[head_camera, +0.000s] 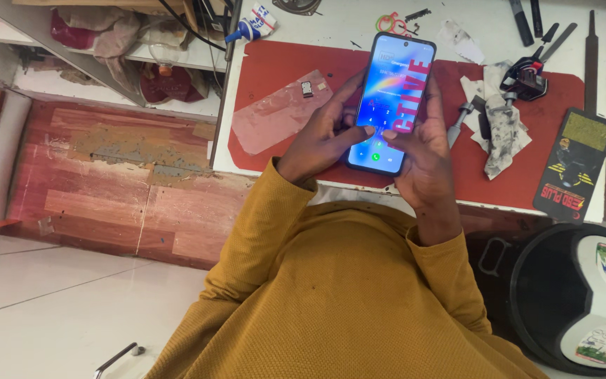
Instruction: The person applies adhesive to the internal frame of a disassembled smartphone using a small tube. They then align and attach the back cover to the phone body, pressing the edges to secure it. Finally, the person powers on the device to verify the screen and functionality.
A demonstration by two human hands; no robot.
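I hold a smartphone (392, 98) with a lit screen showing a dial pad, above a red mat (275, 63) on a white workbench. My left hand (320, 137) grips its left edge, thumb over the lower screen. My right hand (426, 151) cups the right edge and bottom, with its thumb touching the screen near the keypad. My sleeves are mustard yellow.
A clear plastic sheet (275, 112) with a small SIM tray (307, 88) lies left on the mat. Crumpled dirty tissue (501, 126), tools (527, 77), a glue tube (254, 24) and a black card (575, 165) lie around. A round black stool (576, 298) stands at lower right.
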